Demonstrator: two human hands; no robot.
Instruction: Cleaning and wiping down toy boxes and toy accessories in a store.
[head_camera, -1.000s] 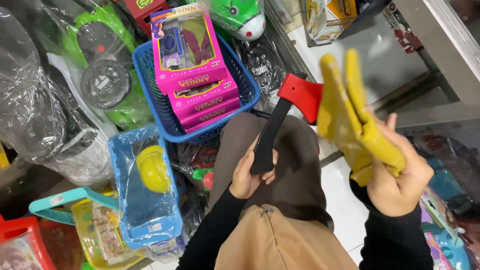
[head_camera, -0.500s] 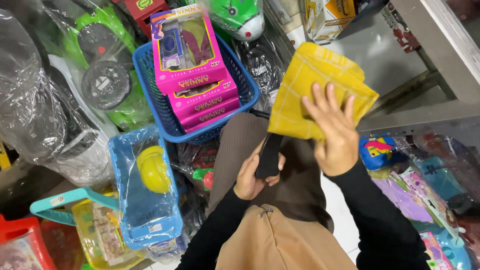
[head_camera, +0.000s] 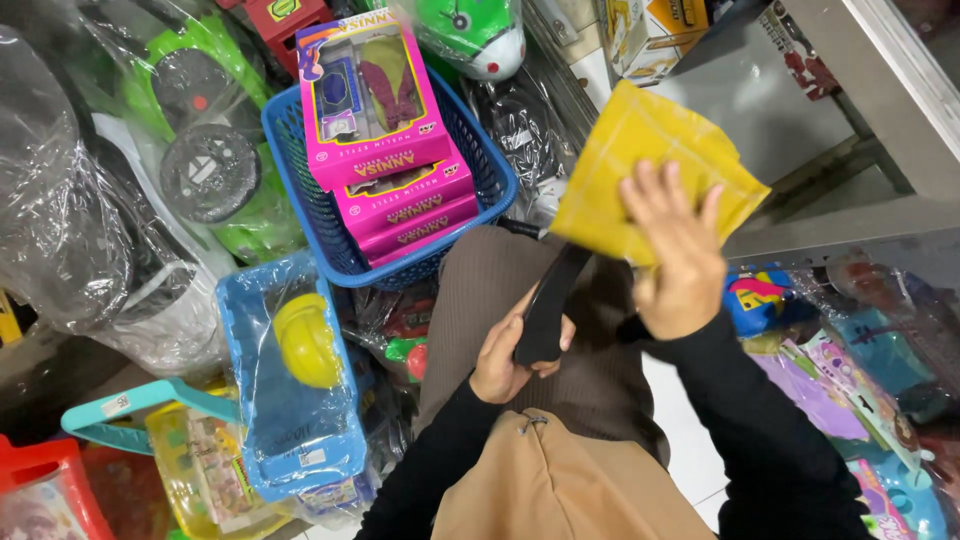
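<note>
Gripping black handle (head_camera: 545, 310) in left hand (head_camera: 505, 355); right hand (head_camera: 680, 260) spread on yellow cloth (head_camera: 625, 160)

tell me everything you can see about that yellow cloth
The yellow cloth is a folded square of woven-looking fabric with faint stitched lines, mustard in colour. It is held up tilted, one corner pointing right, in front of the grey shelf. The right hand presses flat on its lower part, fingers spread. It covers the top of the black handle that the left hand holds.
</note>
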